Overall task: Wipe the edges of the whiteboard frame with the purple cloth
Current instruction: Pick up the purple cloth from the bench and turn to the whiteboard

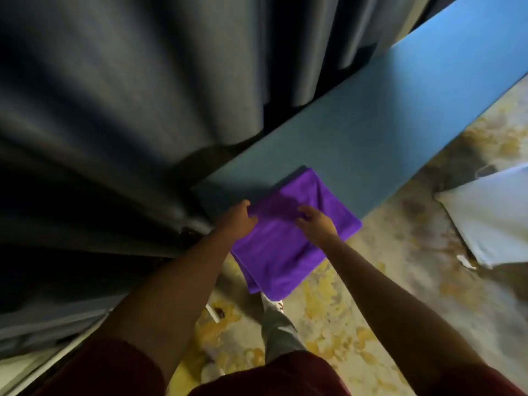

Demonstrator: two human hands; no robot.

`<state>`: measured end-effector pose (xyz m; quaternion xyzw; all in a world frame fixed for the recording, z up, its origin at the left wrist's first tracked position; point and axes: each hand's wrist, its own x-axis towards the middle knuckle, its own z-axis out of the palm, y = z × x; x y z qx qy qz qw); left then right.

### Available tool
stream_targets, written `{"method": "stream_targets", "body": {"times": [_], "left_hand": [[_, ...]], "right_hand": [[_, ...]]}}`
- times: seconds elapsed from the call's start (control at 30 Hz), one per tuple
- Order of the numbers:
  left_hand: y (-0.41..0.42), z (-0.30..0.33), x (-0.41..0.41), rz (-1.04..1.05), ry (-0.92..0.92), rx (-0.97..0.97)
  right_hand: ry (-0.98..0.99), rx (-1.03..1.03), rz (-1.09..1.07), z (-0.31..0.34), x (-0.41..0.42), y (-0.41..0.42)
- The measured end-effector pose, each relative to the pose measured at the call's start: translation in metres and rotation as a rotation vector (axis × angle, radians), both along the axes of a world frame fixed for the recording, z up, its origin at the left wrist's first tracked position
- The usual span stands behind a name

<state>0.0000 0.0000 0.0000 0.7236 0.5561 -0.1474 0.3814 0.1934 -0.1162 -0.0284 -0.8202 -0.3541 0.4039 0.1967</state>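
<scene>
- Near the middle of the view, a folded purple cloth point(288, 238) is held up by both hands, its far end over the near end of a long blue worktop point(385, 110) and its near end hanging out over the floor.
- Left hand point(238, 220) is closed on the cloth's left edge, fingers curled into the fabric.
- Right hand point(317, 224) pinches the cloth from above near its middle, fingers bent and pressed into a fold.
- Both bare forearms reach forward from dark red sleeves point(114, 370) at the bottom of the view.
- Dark grey curtains point(128, 110) hang in heavy folds to the left and behind the blue surface.
- Below, a patterned carpet point(328, 310) with yellow blotches covers the floor; a grey trouser leg point(278, 330) and pale shoe show under the cloth.
- At the right, a white flat panel point(491, 215) lies on the carpet, too blurred to identify.
</scene>
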Motion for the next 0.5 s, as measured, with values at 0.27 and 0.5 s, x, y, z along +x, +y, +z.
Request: {"method": "stream_targets", "body": {"times": [0.27,0.5], "left_hand": [[-0.002,-0.023,0.012,-0.175,0.163,-0.088],[-0.027,0.007,0.008,-0.082,-0.141,-0.003]], "right_hand": [[-0.037,-0.105,0.018,-0.004,0.009,0.003],[0.094,-0.175,0.067,0.006,-0.012,0.014]]}}
